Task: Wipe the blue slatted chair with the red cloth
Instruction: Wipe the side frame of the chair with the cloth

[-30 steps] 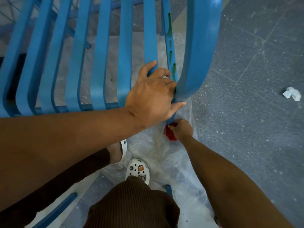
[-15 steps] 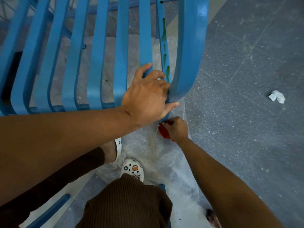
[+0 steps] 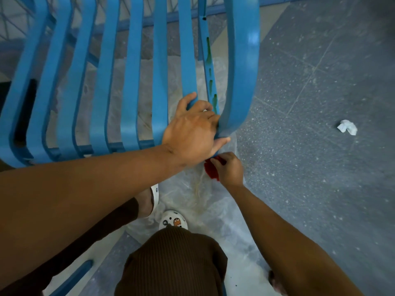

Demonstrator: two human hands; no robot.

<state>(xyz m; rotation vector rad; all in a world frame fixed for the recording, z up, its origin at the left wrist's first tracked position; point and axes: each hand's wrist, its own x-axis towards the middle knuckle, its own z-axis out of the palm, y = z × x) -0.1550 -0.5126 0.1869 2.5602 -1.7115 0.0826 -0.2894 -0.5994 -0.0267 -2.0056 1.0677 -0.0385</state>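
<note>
The blue slatted chair [image 3: 132, 82] fills the upper left, its curved slats running down to a front bend. My left hand [image 3: 192, 133] grips the bend of the slats near the chair's right edge, fingers wrapped around one slat and the thumb under the wide outer slat [image 3: 241, 71]. Just below it, my right hand [image 3: 229, 169] is closed on the red cloth [image 3: 210, 170], which is bunched against the underside of the chair at that corner. A thin blue strip with green marks [image 3: 210, 82] shows between the slats.
A clear plastic sheet [image 3: 203, 206] lies on the floor under the chair. A crumpled white tissue [image 3: 347, 127] sits on the grey speckled floor at right. My knee in brown fabric [image 3: 173, 261] and a white clog [image 3: 173, 221] are below.
My right hand with the red cloth has shifted slightly along the underside of the chair corner. The view has drifted, so the chair sits lower and further left. My left hand keeps its grip.
</note>
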